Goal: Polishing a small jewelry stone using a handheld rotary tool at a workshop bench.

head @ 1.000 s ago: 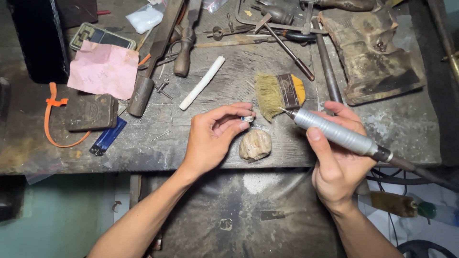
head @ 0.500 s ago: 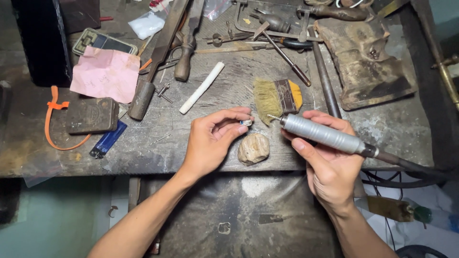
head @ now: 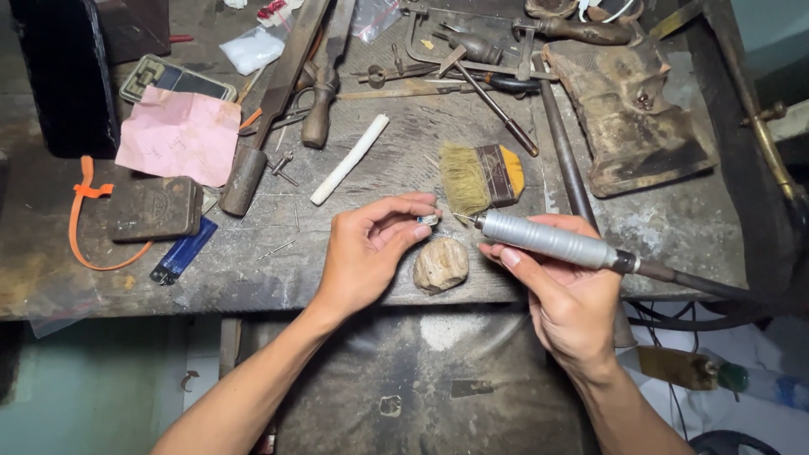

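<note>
The left hand (head: 366, 253) reaches over the near edge of the workbench (head: 253, 278) and pinches a small ring (head: 428, 220) between thumb and fingertips, the other fingers curled loosely above it. The right hand (head: 560, 286) is wrapped around a grey metal handpiece (head: 548, 239), gripping it like a thick pen; its thin tip points left and sits just beside the ring, though whether the two touch cannot be told. A dark cable (head: 708, 286) runs from the back of the handpiece off to the right. Between the two hands, at the bench edge, lies a pale rounded stone (head: 440, 264), just under the ring and close to the left thumb.

A little farther back, a short brush (head: 480, 175) with straw-coloured bristles and a yellow handle lies just behind the tip of the handpiece. A white stick (head: 350, 158) lies at a slant to its left. On the left side sit a flat dark tin (head: 154, 208), a blue lighter (head: 184, 251) and an orange strap (head: 84, 211), with a pink paper (head: 179, 135) behind them. At the far end lie wooden-handled tools (head: 320, 109), a long metal rod (head: 565, 160) and a worn leather block (head: 628, 114).
</note>
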